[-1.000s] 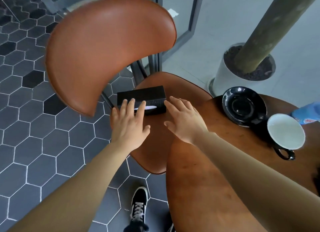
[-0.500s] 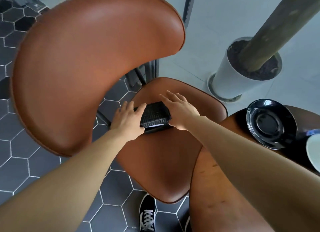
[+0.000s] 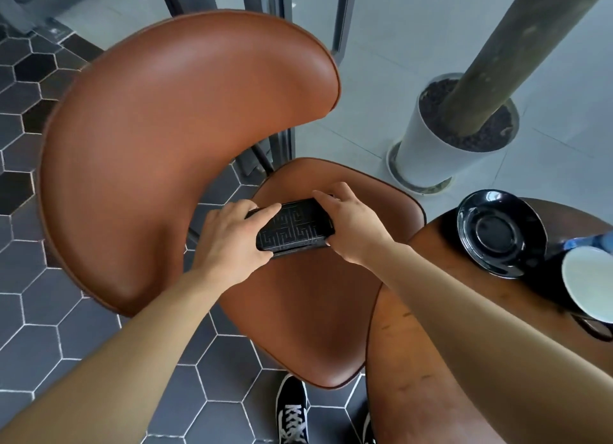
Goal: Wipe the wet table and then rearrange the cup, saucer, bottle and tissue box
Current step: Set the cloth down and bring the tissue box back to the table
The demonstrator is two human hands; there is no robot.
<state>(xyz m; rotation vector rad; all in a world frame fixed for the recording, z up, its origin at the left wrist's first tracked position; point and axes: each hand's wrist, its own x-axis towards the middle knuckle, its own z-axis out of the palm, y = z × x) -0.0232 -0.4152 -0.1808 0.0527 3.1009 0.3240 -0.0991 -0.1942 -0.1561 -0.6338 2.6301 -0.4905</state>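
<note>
A black tissue box [image 3: 293, 226] with a maze pattern is tilted just above the brown chair seat [image 3: 308, 314]. My left hand [image 3: 232, 241] grips its left end and my right hand [image 3: 351, 223] grips its right end. On the round wooden table [image 3: 418, 360] at the right lie a black saucer [image 3: 497, 233] and, beside it, a black cup with a white inside [image 3: 590, 286], cut off by the frame edge. A sliver of the blue bottle [image 3: 593, 242] shows behind the cup.
The chair's curved brown backrest [image 3: 185, 145] rises at the left. A white planter [image 3: 441, 145] with a thick trunk stands on the pale floor behind the table. Dark hexagon tiles cover the floor, and a black sneaker [image 3: 292, 410] shows below.
Both hands went from resting by the box to gripping its two ends. The box has tipped so its patterned side faces up. My view moved closer and left.
</note>
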